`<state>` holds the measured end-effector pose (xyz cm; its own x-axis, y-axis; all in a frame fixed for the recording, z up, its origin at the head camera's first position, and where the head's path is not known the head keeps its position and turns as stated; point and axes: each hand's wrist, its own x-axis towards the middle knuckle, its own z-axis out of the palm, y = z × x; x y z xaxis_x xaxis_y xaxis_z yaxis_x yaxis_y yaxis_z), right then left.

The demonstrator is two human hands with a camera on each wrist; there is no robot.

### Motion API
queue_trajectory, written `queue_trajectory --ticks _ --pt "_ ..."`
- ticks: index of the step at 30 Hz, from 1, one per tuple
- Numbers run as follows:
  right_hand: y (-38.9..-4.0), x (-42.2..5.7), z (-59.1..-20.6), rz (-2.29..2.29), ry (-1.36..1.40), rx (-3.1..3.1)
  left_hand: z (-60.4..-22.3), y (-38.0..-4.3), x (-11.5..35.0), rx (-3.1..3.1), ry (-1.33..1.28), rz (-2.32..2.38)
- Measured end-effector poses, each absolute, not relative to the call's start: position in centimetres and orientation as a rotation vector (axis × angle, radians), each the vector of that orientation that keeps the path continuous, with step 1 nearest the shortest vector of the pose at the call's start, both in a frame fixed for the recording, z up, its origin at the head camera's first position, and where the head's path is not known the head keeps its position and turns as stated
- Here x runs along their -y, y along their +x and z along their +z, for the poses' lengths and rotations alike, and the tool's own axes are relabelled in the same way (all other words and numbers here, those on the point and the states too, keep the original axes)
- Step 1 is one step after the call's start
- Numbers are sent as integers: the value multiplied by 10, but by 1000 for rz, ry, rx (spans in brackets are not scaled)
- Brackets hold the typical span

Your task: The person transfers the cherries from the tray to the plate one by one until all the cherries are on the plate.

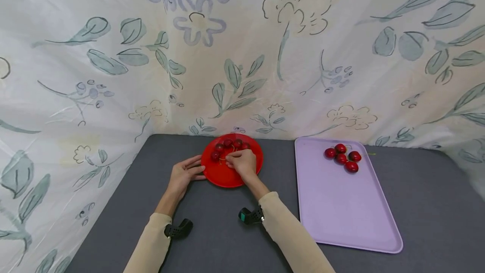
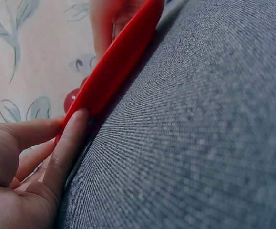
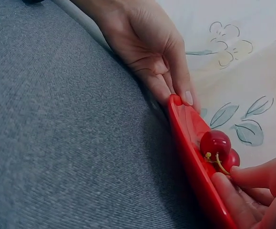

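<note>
A round red plate [image 1: 223, 178] lies on the grey cloth, with several dark red cherries [image 1: 219, 147] along its far side. At the plate's left edge my left hand [image 1: 183, 175] holds the rim between thumb and fingers; the left wrist view shows the fingertips [image 2: 78, 119] against the rim. My right hand [image 1: 244, 164] reaches over the plate from the right. Its thumb and forefinger pinch the thin green stem [image 3: 220, 164] of a cherry [image 3: 215, 143], as the right wrist view shows. The right hand covers part of the plate.
To the right lies a lilac tray [image 1: 341, 210] with several stemmed cherries [image 1: 340, 159] near its far end. A flower-patterned curtain [image 1: 235, 54] hangs behind and to the left. Grey cloth [image 1: 212, 231] covers the table.
</note>
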<state>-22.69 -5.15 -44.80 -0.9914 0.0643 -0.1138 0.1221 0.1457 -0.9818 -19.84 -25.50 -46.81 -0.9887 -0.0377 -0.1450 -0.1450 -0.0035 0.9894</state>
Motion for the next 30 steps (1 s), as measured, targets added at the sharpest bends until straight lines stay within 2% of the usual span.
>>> queue_trajectory --ticks 12,30 --pt "-225 36 -434 -1998 143 -2402 -468 -197 254 -2152 -200 2167" --pt "-223 -14 -407 -1909 -80 -2585 -466 -197 254 -2140 -198 2171"
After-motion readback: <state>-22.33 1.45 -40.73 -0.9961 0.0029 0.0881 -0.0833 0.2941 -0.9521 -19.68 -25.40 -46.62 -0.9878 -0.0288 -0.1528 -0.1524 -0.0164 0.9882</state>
